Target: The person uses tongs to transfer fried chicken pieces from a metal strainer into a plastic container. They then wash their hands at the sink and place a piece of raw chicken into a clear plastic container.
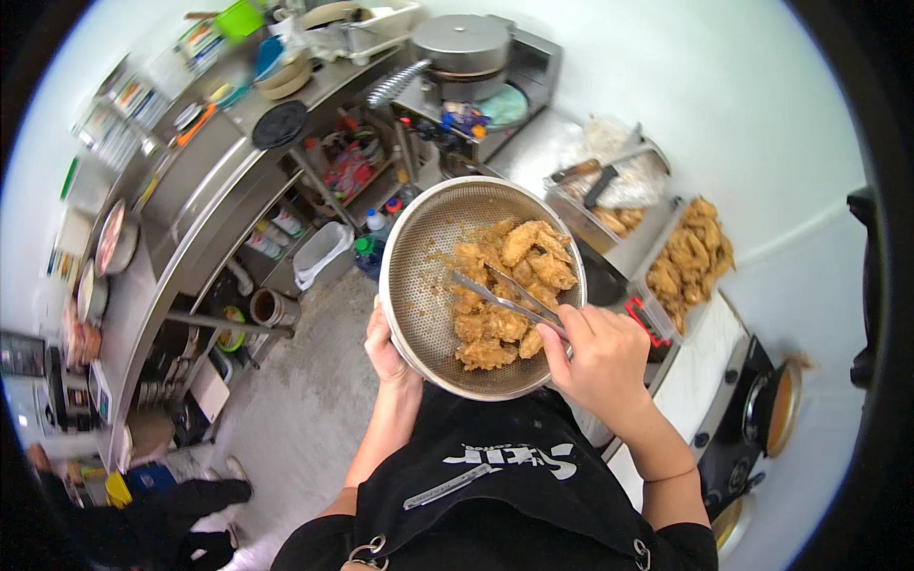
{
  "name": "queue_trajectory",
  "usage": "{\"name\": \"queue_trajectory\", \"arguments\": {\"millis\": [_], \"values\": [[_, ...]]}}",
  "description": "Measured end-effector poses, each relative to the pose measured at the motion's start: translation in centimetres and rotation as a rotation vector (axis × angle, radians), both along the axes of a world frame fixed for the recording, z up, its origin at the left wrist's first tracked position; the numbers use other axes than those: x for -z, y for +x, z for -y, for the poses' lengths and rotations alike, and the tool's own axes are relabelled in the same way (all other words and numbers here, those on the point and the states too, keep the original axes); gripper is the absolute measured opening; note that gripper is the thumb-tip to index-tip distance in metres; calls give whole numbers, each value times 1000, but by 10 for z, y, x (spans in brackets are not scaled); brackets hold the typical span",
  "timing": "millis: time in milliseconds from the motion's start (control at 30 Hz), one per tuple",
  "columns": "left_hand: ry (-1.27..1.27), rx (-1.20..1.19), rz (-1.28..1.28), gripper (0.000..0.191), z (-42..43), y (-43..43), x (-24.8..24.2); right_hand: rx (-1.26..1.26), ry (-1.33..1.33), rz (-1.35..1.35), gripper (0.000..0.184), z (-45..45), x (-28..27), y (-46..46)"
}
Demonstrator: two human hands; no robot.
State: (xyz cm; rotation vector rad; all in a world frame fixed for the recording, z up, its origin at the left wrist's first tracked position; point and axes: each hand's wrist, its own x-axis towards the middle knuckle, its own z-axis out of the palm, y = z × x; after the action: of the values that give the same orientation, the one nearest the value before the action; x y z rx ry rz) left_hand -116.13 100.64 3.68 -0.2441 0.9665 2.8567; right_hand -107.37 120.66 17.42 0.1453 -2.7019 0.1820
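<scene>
A perforated metal colander [421,264] is held up in front of my apron by my left hand [389,350], which grips its rim at the lower left. Fried chicken pieces [500,321] are heaped in its right half, with crumbs scattered over the mesh to the left. My right hand [600,357] is closed around metal tongs [503,300] above the colander's near right rim. The tong arms reach in over the chicken, their tips slightly apart. Whether a piece sits between the tips cannot be made out.
To the right, a plastic container [653,321] is piled with fried chicken wings [689,257]. Behind it, another container [607,228] carries a knife and tongs on top. Pans with oil [782,410] stand on the stove. A round waffle iron [460,50] sits ahead. Another person [164,514] is at lower left.
</scene>
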Motion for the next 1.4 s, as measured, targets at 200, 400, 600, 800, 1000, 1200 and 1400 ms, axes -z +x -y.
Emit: {"name": "queue_trajectory", "arguments": {"millis": [200, 400, 600, 800, 1000, 1200, 1400], "values": [[-145, 191, -50, 28, -15, -7, 4, 163, -220, 25, 16, -16, 10, 8], [-78, 392, 27, 35, -32, -5, 13, 316, -424, -44, 12, -49, -7, 59], [-36, 486, 73, 34, -57, 2, 21, 596, -434, -184, 19, -108, -36, 119], [-64, 420, 52, 35, -74, 14, 13, 548, 132, -58, 16, -212, -31, 133], [-145, 291, 38, 37, -79, 25, -3, 368, 473, 382, 14, -251, 9, 87], [-146, 199, 63, 38, -80, 30, 1, 490, 451, 487, 19, -249, -23, 75], [-72, 185, 95, 36, -75, 34, 10, 352, 198, 170, 21, -201, -89, 89]]}}
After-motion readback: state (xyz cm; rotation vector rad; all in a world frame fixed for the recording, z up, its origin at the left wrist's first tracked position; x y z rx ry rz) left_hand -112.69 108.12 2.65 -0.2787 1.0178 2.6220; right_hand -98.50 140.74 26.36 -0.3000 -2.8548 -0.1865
